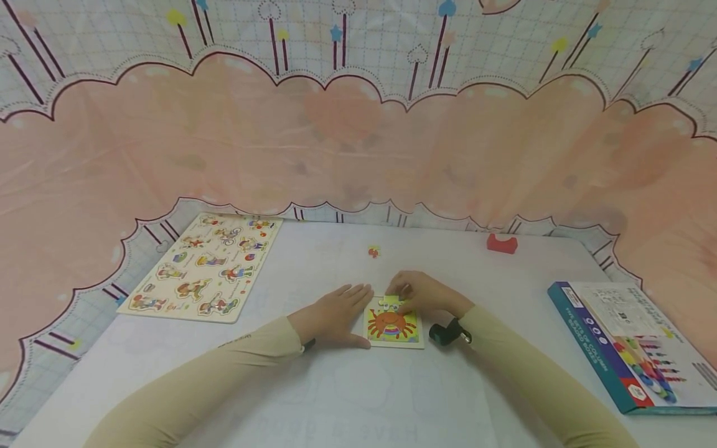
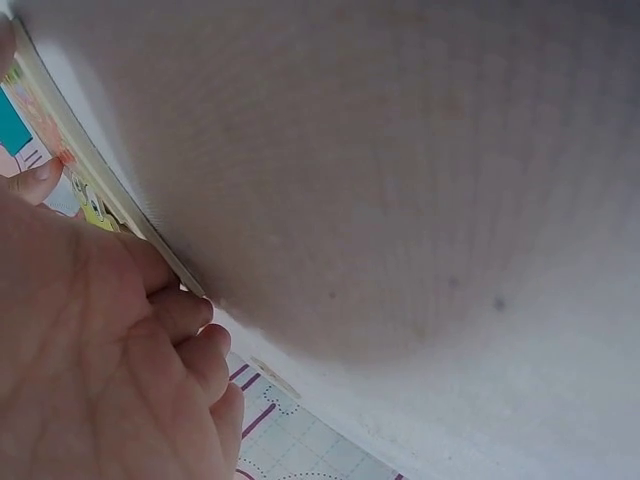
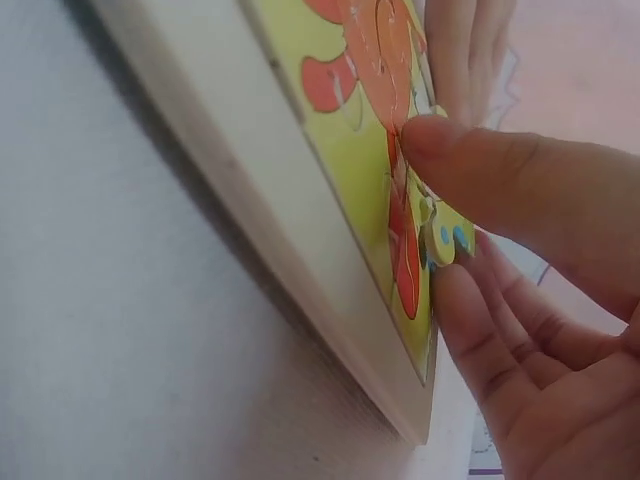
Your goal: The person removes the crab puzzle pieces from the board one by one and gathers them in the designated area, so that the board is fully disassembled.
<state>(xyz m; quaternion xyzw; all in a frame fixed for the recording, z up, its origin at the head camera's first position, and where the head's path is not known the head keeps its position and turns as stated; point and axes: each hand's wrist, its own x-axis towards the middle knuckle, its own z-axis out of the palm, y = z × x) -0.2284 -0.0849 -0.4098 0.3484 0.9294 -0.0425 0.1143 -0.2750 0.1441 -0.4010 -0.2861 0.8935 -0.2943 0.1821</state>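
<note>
Both forearms diagonal, hands at puzzle

2 hands, 2 loose pcs, 2 bds, 1 box

The left arm and the right arm, both long-sleeved, are pointing forward and inward, so the two hands are lying near each other. The left hand is showing its back, its thumb standing apart from the fingers. The right hand is pinching, with bent fingers facing the right thumb.
</note>
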